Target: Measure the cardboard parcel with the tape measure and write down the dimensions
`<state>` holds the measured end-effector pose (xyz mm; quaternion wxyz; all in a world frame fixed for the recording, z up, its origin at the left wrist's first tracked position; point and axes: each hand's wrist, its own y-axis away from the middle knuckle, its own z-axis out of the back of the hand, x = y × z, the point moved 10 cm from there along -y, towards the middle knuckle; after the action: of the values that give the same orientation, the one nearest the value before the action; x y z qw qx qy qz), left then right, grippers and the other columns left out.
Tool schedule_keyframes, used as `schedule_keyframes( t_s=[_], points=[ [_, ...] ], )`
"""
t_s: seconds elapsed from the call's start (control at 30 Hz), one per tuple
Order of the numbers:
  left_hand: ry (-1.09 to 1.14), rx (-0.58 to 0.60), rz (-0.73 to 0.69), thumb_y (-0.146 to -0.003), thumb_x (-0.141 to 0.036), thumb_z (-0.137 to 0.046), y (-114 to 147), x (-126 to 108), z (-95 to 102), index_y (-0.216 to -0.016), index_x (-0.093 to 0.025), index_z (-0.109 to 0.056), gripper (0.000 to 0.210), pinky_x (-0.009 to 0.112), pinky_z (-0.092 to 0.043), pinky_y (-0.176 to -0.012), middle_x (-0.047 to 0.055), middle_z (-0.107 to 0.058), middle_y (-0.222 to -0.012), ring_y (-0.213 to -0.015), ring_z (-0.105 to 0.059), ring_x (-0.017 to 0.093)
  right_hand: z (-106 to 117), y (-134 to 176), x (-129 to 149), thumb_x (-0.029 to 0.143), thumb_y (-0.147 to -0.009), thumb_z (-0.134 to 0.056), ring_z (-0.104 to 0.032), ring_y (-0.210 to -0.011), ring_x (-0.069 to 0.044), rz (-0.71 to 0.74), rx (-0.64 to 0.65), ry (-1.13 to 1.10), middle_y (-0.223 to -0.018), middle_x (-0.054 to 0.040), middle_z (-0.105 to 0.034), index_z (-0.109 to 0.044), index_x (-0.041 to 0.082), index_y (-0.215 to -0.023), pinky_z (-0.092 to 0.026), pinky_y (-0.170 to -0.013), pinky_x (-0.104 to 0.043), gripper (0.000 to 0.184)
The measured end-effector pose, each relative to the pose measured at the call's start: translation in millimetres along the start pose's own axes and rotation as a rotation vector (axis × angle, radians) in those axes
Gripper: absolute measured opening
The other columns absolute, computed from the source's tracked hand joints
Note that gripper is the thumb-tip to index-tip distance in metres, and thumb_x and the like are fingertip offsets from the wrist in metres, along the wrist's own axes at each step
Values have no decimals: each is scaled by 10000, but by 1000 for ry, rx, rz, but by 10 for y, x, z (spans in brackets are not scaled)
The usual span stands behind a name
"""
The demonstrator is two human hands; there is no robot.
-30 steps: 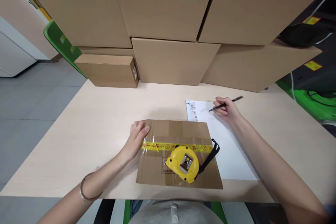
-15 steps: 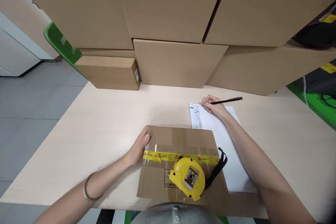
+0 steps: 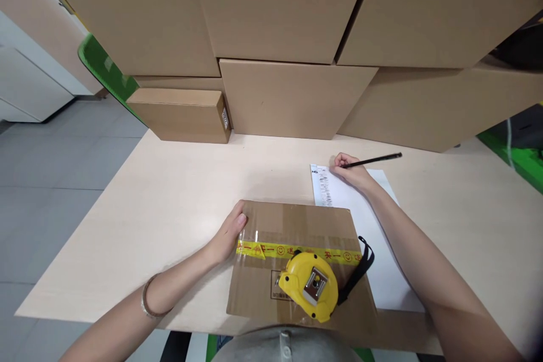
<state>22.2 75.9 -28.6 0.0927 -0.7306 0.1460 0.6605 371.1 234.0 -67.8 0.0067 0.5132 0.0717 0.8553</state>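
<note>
My left hand grips the left edge of a taped cardboard box, thumb on top, the fingers beneath hidden. A yellow tape measure with a black wrist strap lies on the box, below a strip of yellow printed tape. Pinched in my right hand is a black pen, its tip hidden by the fingers. That hand rests at the top of a white sheet of paper, beside a column of handwritten marks. The box covers part of the sheet.
Large cardboard boxes are stacked along the back of the pale table. A small flat carton stands at the back left, by a green panel. My body is close against the table's front edge.
The whole view has shifted slightly, so things appear a little further right. My left hand still holds the box, and my right hand keeps the pen at the top of the sheet.
</note>
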Motion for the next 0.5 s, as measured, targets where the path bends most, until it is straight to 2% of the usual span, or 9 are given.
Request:
schedule_keyframes(
  t_s=[0.27,0.5],
  points=[
    [-27,42,-28,-1016,-689,-450,-9,36,-10,-1289,-198,-618,587,456,-431,-1111,131,-639,-1400,-1316,-560,345,-3,-38,-49,381,-1008,-673,-686,-1117,-254,35,-12,42,-1339,-104,-661,-639,187,-1332,-601,-931,-471,380],
    [-41,33,-34,-1003,-706,-463,-15,50,6,-1292,-189,-629,614,459,-429,-1100,129,-650,-1372,-1290,-560,346,9,-64,-48,375,-1007,-676,-705,-1024,-225,81,-16,44,-1242,-85,-694,-663,173,-1268,-617,-865,-423,330]
  ],
)
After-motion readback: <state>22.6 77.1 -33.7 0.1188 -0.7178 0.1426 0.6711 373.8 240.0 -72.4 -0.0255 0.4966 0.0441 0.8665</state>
